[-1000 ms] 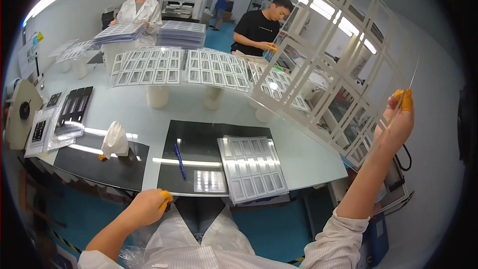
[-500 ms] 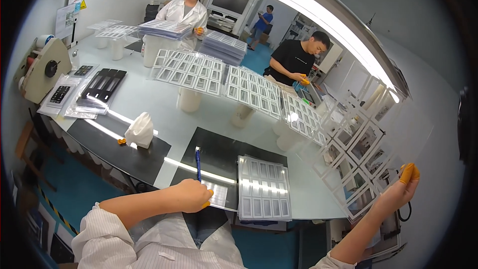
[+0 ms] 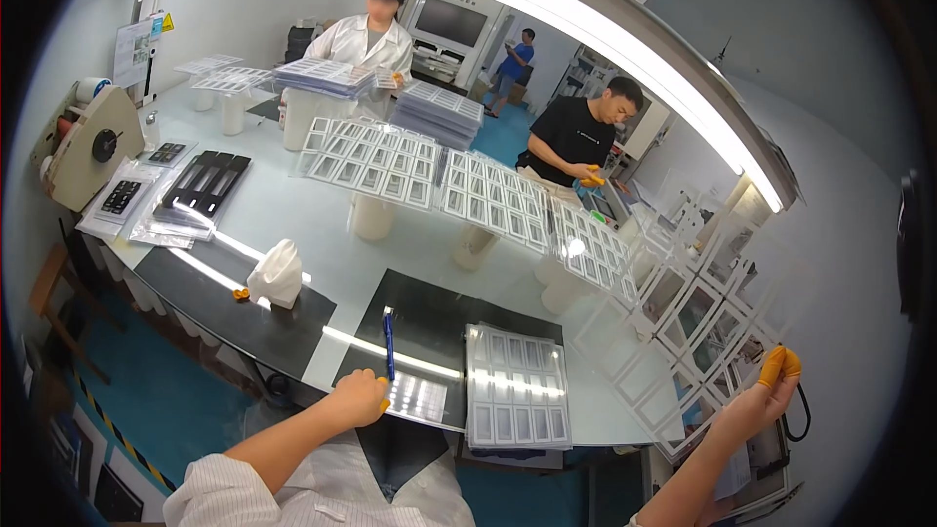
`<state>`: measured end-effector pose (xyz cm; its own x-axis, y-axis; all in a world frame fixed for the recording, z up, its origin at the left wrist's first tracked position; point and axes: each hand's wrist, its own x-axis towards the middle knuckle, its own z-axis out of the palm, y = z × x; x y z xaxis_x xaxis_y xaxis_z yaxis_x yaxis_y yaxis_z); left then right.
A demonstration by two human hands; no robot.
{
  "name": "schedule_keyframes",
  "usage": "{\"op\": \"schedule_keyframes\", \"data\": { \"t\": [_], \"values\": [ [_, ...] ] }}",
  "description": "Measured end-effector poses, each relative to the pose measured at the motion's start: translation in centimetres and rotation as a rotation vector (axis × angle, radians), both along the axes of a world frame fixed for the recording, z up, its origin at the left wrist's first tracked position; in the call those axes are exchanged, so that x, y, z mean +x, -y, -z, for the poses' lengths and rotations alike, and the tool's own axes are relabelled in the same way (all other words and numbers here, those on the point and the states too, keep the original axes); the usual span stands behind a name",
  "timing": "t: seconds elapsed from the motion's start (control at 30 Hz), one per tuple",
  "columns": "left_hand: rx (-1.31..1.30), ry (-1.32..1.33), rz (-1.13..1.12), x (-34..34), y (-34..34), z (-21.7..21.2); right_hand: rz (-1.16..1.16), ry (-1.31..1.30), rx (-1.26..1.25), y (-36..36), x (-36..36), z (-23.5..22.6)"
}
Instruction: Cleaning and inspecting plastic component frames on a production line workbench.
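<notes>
My right hand (image 3: pixel 764 398), with orange finger cots, is closed at the outer edge of a clear sheet printed with white rectangular frames (image 3: pixel 695 330). The sheet is raised and tilted beyond the table's right end, and the room shows through it. My left hand (image 3: pixel 357 400) is closed at the table's front edge, orange cots on its fingertips; anything between them is hidden. Just above those fingers lies a blue pen (image 3: pixel 389 344) on the black mat (image 3: pixel 420 307). To its right rests a stack of clear framed sheets (image 3: pixel 516 385).
Framed sheets (image 3: pixel 376 161) stand on white cylinders across the table's middle. A crumpled white tissue (image 3: pixel 276 273) and an orange finger cot (image 3: pixel 241 294) sit at left, near black panels (image 3: pixel 207 185) and a beige machine (image 3: pixel 93 146). Two co-workers (image 3: pixel 581 141) are across the table.
My left hand has shifted left and turned slightly at the table edge. The right hand sits a little further left and lower, still with the sheet. The view has tilted a little.
</notes>
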<state>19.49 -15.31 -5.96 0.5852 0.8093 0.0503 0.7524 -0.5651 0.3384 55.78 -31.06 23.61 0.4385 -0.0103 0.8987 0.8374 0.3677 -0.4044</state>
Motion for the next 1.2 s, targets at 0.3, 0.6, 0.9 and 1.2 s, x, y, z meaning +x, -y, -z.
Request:
{"op": "schedule_keyframes", "data": {
  "t": [0.3, 0.6, 0.9, 1.2],
  "values": [
    [-0.08, 0.549, -0.279, -1.7, -1.4, 3.6, 0.008, 0.038, -0.025, 0.2, -0.4, 0.2],
    [-0.751, 1.386, -0.358, -3.0, -4.1, 3.6, 0.105, -0.011, -0.012, 1.3, -1.4, -0.9],
    [-1.394, 1.973, -0.087, -6.8, -5.2, 4.2, 0.109, 0.029, -0.007, 1.6, -2.7, -1.4],
    [-1.389, 1.958, -0.005, -6.4, -5.6, 4.2, 0.067, -0.026, 0.041, -0.6, -3.5, -1.9]
  ]
}}
